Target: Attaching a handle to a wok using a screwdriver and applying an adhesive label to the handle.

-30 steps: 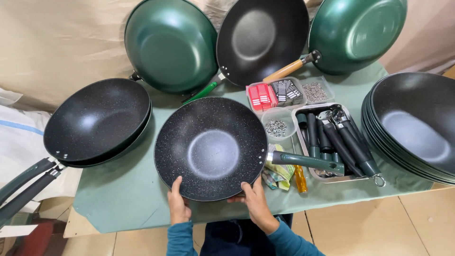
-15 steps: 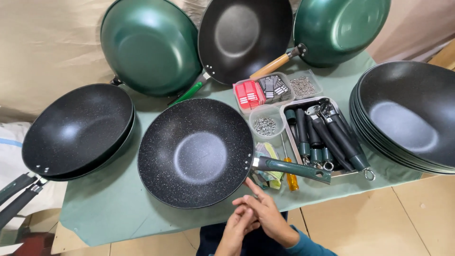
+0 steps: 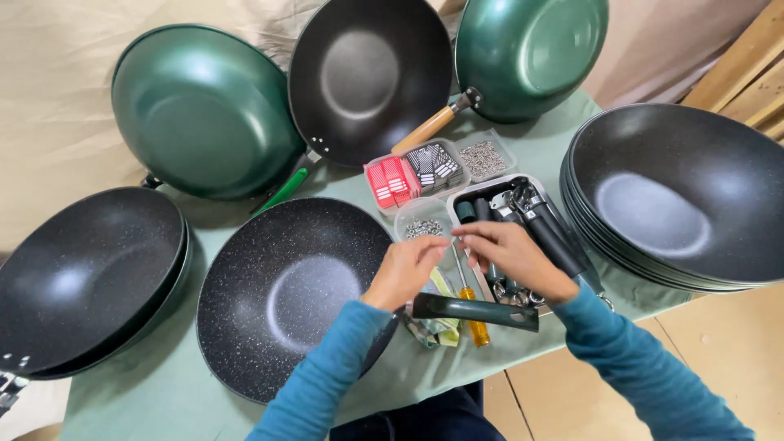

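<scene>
The left hand (image 3: pixel 406 269) and right hand (image 3: pixel 505 253) meet with fingertips pinched together over the small tub of screws (image 3: pixel 423 222); whether they pinch anything cannot be told; the speckled wok (image 3: pixel 286 294) lies on the desk (image 3: pixel 155 392) beneath the left forearm.

Wok (image 3: pixel 286 294) centre, stacked woks (image 3: pixel 678 196) right, parts trays (image 3: pixel 441 167) between, behind.

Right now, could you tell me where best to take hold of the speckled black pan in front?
Probably by its dark green handle, from the right: it juts out sideways past the pan, long and free underneath at the table edge, so fingers can wrap it.
</scene>
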